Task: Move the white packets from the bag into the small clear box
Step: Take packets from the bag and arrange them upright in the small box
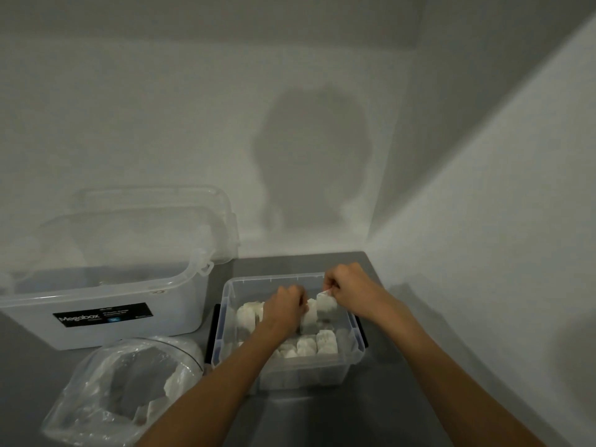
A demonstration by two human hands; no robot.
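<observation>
A: Where are the hands?

B: Both are over the small box [350,356]. The left hand [283,309] reaches in from the near left side, knuckles up, fingers curled down among the packets. The right hand [350,290] is above the far right corner, fingers pinched together.

A: Pinched on what?

B: On the top edge of a packet [326,305], which hangs just below its fingertips, upright and slightly tilted. A second packet [309,317] stands right beside it, between the two hands, its top edge at the left fingertips. The left fingers look closed on it, but they are turned away, so the grip is mostly hidden.

A: And the rest of the packets?

B: Many sit in the box already. One group [248,316] stands on edge just left of the left hand. A row [314,345] lies under and nearer than both hands, by the near right wall.

A: The bag?

B: The bag [96,398] lies well left of the left forearm, near the bottom edge, mouth open and crumpled. A few packets [174,382] show inside along its right side.

A: Anything else?

B: A big box [106,304] with a dark label stands beyond the bag, far left of the fingers, its lid [154,221] leaning up behind it. Everything rests on a grey table [403,382] set in a white corner.
</observation>
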